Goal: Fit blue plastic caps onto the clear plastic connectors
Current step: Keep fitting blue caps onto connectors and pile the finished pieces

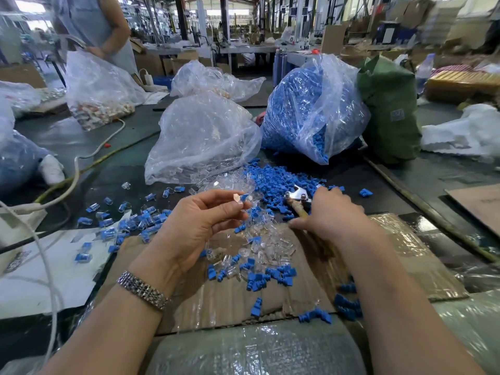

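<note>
Our left hand (194, 226) is raised palm-up over the flattened brown cardboard sheet (230, 299), pinching at its fingertips a small clear plastic connector (239, 199) with a blue plastic cap (244, 197) at its far end. Our right hand (332, 212) reaches down past the far edge of that cardboard, fingers curled around a wooden-handled metal tool (296, 198). Loose blue caps (273, 274) and clear connectors (259, 244) litter the cardboard between the hands. Beyond the cardboard stand a clear bag of connectors (200, 139) and a bag of blue caps (311, 109).
</note>
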Tool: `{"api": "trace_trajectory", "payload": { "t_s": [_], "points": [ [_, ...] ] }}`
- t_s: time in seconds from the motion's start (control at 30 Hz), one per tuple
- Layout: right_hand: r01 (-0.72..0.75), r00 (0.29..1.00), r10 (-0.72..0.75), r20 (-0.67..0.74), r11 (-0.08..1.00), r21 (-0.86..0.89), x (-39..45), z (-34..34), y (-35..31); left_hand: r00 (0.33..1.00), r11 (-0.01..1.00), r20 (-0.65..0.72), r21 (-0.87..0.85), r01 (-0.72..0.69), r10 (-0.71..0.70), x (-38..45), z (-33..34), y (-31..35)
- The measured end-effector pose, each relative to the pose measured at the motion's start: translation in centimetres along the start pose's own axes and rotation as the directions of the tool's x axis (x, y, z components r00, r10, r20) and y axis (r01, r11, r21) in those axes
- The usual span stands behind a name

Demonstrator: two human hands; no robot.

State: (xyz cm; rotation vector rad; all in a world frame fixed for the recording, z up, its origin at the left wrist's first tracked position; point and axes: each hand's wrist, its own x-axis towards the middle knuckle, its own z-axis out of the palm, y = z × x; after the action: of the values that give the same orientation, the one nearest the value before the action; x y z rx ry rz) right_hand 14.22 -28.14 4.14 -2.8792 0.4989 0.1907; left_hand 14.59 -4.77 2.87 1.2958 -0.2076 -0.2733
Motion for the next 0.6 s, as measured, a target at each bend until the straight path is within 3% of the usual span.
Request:
{"api": "trace_trajectory", "payload": {
  "t_s": [0.23,0.33,0.4,0.5,0.6],
  "points": [
    [0.115,0.990,-0.103,-0.092,0.983,0.145,0.3,0.1,-0.2,0.999,0.999,-0.034,-0.042,0.006,-0.008,0.1,-0.3,0.1],
    [0.162,0.986,-0.134,-0.095,0.891,0.424,0.2,-1.0,0.0,0.997,0.994,-0.080,-0.108,0.004,-0.012,0.2,-0.4,0.1],
    [0.177,0.970,-0.242,0.026,0.776,0.606,-0.2,-1.5,0.0,0.995,0.989,-0.096,-0.145,0.009,-0.023,0.3,-0.5,0.1],
    [0.126,0.829,-0.485,0.279,0.648,0.751,-0.9,-1.3,-0.5,0.994,0.982,-0.109,-0.190,0.011,-0.032,0.5,-0.5,0.1],
    [0.145,0.744,-0.587,0.318,0.607,0.782,-1.6,-1.0,-1.1,0.994,0.981,-0.105,-0.193,0.013,-0.033,0.5,-0.3,0.0]
  ]
}}
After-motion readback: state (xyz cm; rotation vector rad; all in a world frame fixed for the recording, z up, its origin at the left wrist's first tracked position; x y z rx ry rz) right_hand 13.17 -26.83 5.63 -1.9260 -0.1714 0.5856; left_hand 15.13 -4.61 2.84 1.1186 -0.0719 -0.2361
